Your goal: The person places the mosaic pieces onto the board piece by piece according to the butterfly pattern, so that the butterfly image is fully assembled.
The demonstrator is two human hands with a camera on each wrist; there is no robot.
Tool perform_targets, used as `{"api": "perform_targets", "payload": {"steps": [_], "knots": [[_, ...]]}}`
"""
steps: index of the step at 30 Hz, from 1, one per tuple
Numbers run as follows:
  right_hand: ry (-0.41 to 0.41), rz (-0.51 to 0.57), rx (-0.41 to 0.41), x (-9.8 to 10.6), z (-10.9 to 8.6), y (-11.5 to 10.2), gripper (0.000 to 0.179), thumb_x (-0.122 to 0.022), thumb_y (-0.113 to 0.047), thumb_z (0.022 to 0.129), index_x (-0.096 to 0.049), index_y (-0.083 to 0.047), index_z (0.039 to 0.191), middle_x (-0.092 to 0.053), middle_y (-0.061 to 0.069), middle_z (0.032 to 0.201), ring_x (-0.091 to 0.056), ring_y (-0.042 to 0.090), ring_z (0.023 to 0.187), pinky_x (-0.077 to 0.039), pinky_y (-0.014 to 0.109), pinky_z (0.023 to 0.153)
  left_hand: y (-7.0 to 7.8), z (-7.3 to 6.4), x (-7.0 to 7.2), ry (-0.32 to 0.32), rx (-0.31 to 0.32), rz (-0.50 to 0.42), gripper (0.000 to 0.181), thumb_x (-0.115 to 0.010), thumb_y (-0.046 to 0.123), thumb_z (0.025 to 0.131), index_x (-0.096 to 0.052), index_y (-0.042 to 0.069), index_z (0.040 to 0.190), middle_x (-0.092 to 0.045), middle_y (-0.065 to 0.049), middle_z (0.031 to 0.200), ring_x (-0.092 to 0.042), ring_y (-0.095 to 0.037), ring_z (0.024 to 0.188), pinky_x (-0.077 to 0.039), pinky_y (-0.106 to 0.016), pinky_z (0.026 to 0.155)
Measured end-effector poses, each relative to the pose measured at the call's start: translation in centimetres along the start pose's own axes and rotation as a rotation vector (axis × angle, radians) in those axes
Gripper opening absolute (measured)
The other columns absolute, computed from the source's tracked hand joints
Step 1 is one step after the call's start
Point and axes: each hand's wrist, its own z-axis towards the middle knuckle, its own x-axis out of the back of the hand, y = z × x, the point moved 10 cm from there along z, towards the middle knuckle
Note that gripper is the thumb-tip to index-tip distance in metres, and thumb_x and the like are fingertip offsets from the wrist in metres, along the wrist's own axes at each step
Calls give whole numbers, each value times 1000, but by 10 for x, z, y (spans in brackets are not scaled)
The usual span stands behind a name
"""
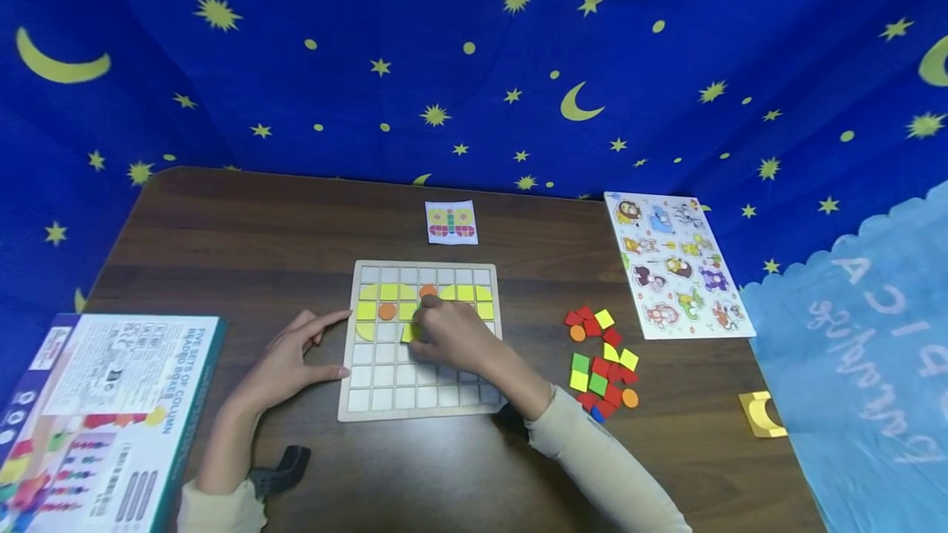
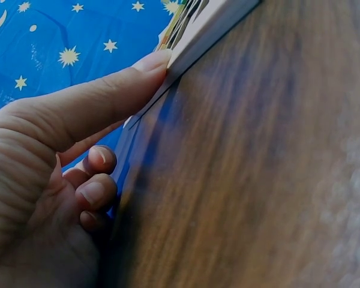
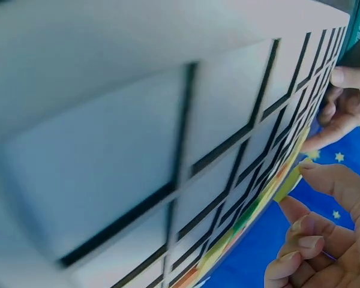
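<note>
We see the right hand (image 1: 453, 334) over the middle of a pale wooden grid board (image 1: 386, 399), thumb and forefinger pinching a flat yellow tile (image 3: 290, 185); its exact outline is partly covered by the fingers. To that hand's left we find a round orange disc (image 1: 388, 312) set among yellow pieces, with more yellow beyond its far right side; the cells nearer the wrist are bare. The left hand (image 1: 285, 364) has thumb and forefinger spread apart, their tips touching the board's left edge, while its other fingers curl loosely.

Straight ahead of the right hand, past the board, lies a small white card (image 1: 452, 223) printed with a butterfly-like figure. To the right of that hand we have a loose scatter of red, green, yellow and orange tiles (image 1: 601, 367).

We judge the step in hand to be filling the figure's yellow upper wings, the red lower ones not yet begun. The next move, we think, calls for squaring the tile to its cell and loosening the pinch, while the left hand steadies the board.
</note>
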Motion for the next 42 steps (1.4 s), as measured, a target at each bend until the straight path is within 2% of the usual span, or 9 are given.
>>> {"api": "perform_targets", "payload": {"steps": [4, 10, 15, 21, 24, 29, 33, 36, 42], "knots": [[-4, -35, 11, -1, 8, -6, 18, -75, -30, 88, -74, -12, 84, -64, 0, 88, -49, 6, 65, -39, 19, 57, 3, 1, -1, -6, 2, -5, 79, -86, 27, 77, -49, 17, 147, -35, -6, 92, -34, -20, 80, -29, -35, 70], [-19, -47, 24, -3, 17, -14, 15, -73, -26, 88, -69, -15, 79, -63, 1, 91, -47, 7, 59, -37, 20, 51, 9, 2, -1, -7, -24, -8, 78, -85, 26, 77, -49, 18, 147, -35, -5, 92, -33, -19, 80, -29, -34, 71], [-2, -100, 20, -3, 19, -17, 18, -72, -23, 88, -66, -16, 74, -64, 2, 91, -47, 8, 56, -41, 23, 50, 12, 3, -2, -5, -38, -3, 78, -86, 27, 77, -50, 18, 146, -35, -4, 92, -34, -19, 80, -29, -33, 71], [27, -132, 4, -3, 19, -18, 7, -74, -22, 89, -74, -15, 88, -68, 2, 92, -54, 7, 62, -46, 23, 53, 15, 5, -2, -7, -36, 11, 78, -86, 26, 77, -50, 17, 146, -35, -5, 92, -34, -19, 80, -28, -34, 71], [37, -126, 4, -3, 20, -20, 10, -74, -21, 89, -77, -15, 97, -70, 2, 94, -57, 7, 65, -47, 22, 55, 15, 4, -2, -10, -36, 13, 79, -86, 27, 77, -50, 17, 146, -34, -5, 92, -34, -19, 79, -29, -35, 71], [14, -141, -8, -6, 20, -21, 16, -74, -25, 90, -77, -15, 102, -70, 2, 96, -58, 8, 67, -48, 22, 55, 14, 4, -3, -13, -43, 16, 80, -86, 31, 77, -49, 18, 147, -35, -4, 93, -34, -18, 79, -30, -36, 72], [11, -92, -26, -1, 12, -16, 26, -74, -32, 89, -75, -15, 109, -67, 1, 96, -56, 8, 67, -46, 22, 56, 12, 3, -2, -4, -42, 14, 82, -86, 31, 76, -49, 18, 147, -36, -4, 93, -35, -17, 79, -31, -33, 72], [39, -51, -31, 8, 0, -9, 30, -73, -33, 90, -74, -13, 111, -65, 1, 96, -58, 9, 70, -48, 22, 59, 10, 1, 0, 9, -40, 18, 82, -86, 30, 76, -49, 17, 147, -36, -4, 93, -34, -17, 79, -31, -33, 72], [62, -22, -81, 18, -29, 22, 32, -77, -30, 88, -74, -9, 112, -67, 3, 101, -66, 13, 80, -54, 27, 67, 8, -2, 2, 16, -32, 34, 81, -86, 34, 77, -49, 16, 147, -36, -4, 94, -34, -17, 79, -30, -35, 71]]}}
